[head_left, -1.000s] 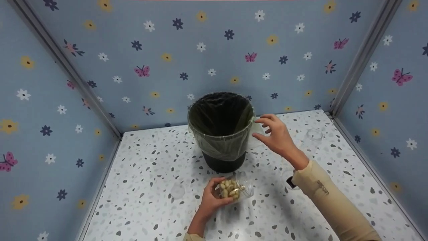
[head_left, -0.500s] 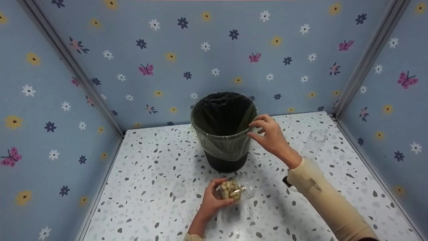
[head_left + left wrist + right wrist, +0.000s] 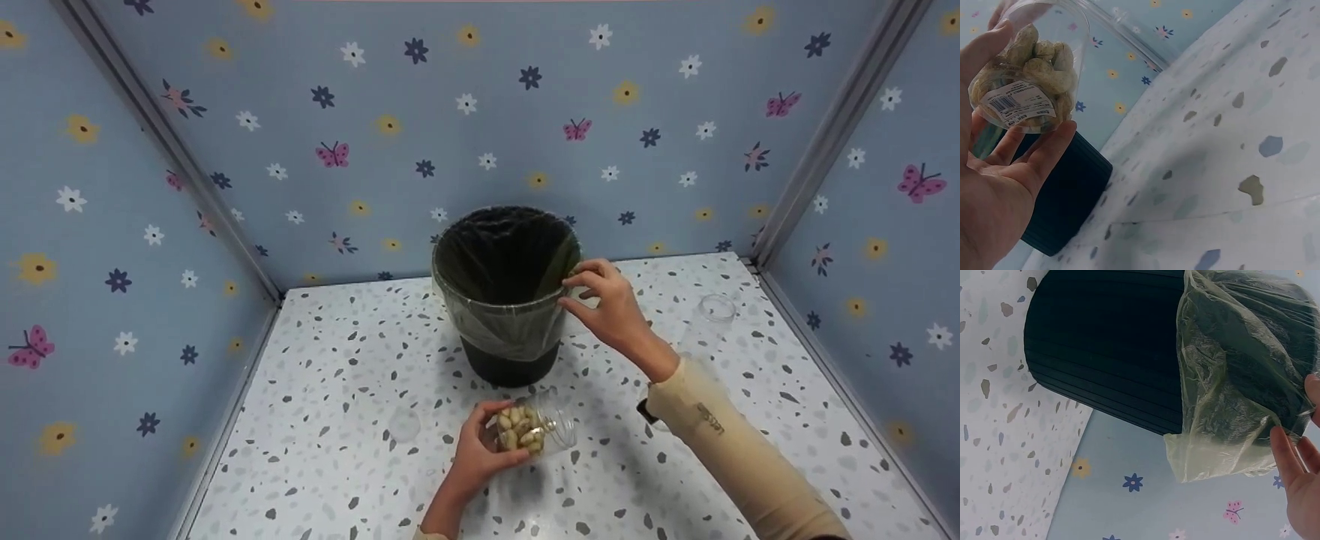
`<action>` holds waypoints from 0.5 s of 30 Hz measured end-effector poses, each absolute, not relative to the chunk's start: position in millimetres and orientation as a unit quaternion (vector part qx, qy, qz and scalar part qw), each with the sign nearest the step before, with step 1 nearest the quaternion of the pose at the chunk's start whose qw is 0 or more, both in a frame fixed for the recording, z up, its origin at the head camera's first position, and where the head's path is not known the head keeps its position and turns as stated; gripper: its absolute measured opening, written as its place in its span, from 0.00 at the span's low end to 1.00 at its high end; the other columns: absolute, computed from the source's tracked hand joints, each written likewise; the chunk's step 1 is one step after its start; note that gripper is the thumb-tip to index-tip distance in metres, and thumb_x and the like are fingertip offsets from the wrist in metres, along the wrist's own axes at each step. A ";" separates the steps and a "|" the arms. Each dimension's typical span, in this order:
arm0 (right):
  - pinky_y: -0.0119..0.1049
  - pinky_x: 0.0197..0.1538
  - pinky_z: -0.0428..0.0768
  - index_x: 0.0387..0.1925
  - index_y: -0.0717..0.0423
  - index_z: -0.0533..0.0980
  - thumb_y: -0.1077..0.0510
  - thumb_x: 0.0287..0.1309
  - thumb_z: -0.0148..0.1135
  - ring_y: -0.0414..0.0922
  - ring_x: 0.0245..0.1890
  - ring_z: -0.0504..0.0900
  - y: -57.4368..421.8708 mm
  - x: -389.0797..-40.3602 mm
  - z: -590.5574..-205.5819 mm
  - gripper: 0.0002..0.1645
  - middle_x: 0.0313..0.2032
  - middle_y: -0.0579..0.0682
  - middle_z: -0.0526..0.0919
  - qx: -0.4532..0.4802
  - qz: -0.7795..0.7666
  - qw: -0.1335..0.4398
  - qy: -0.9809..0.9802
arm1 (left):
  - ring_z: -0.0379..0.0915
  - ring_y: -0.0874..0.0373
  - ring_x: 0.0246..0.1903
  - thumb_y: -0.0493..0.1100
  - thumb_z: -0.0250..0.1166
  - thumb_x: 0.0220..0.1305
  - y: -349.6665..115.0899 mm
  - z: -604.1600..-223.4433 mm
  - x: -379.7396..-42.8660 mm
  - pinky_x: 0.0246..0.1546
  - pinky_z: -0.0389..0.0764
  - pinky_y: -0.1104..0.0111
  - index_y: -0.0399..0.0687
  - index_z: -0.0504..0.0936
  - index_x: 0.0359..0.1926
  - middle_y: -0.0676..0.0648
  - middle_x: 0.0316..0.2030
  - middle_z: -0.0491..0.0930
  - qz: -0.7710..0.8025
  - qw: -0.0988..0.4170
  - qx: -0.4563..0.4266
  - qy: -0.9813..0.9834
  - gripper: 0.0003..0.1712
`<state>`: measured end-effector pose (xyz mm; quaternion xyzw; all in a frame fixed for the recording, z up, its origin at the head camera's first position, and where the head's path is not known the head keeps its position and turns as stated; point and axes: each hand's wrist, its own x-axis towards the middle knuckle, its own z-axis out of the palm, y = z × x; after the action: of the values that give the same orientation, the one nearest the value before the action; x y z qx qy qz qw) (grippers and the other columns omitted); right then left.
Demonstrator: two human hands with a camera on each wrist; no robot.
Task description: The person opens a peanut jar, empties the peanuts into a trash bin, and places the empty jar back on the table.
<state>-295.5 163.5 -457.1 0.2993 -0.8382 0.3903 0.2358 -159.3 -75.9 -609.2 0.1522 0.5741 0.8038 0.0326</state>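
Left of the middle of the worktop [image 3: 322,465] lies a clear disc [image 3: 403,426], well apart from the left edge. Just right of it, the left hand [image 3: 476,452] grasps a clear jar [image 3: 561,427], fingers and thumb curled round its base. The jar is tilted nearly onto its side, mouth to the right, with peanuts [image 3: 517,429] towards the base, which bears a label [image 3: 1019,103]. Behind it, near the middle of the back edge, a dark bin [image 3: 510,369] stands upright, a thin liner [image 3: 487,330] folded over its rim. At the rim's right side, the right hand [image 3: 611,307] touches the liner with bent fingers; whether they pinch it I cannot tell. A clear container [image 3: 712,316] sits near the back right corner.
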 end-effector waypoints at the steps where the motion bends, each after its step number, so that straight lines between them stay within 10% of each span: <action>1: 0.42 0.41 0.83 0.42 0.60 0.82 0.61 0.55 0.71 0.49 0.46 0.76 163.7 -295.5 -457.9 0.12 0.48 0.61 0.75 0.301 0.391 0.239 -0.836 | 0.67 0.39 0.57 0.26 0.76 0.42 -76.7 -605.3 -157.8 0.53 0.75 0.53 0.31 0.66 0.59 0.34 0.58 0.65 0.803 0.030 0.153 0.574 0.43; 15: 0.40 0.43 0.83 0.42 0.63 0.82 0.63 0.55 0.71 0.50 0.44 0.78 162.4 -296.7 -464.6 0.13 0.47 0.59 0.74 0.310 0.403 0.259 -0.821 | 0.70 0.39 0.56 0.25 0.75 0.44 -112.9 -527.6 -152.7 0.47 0.80 0.55 0.33 0.66 0.60 0.33 0.59 0.65 0.762 -0.074 0.208 0.609 0.41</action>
<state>-296.7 162.4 -464.6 0.3099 -0.8213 0.4027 0.2595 -152.7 -112.9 -527.6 0.2075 0.6085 0.7623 -0.0744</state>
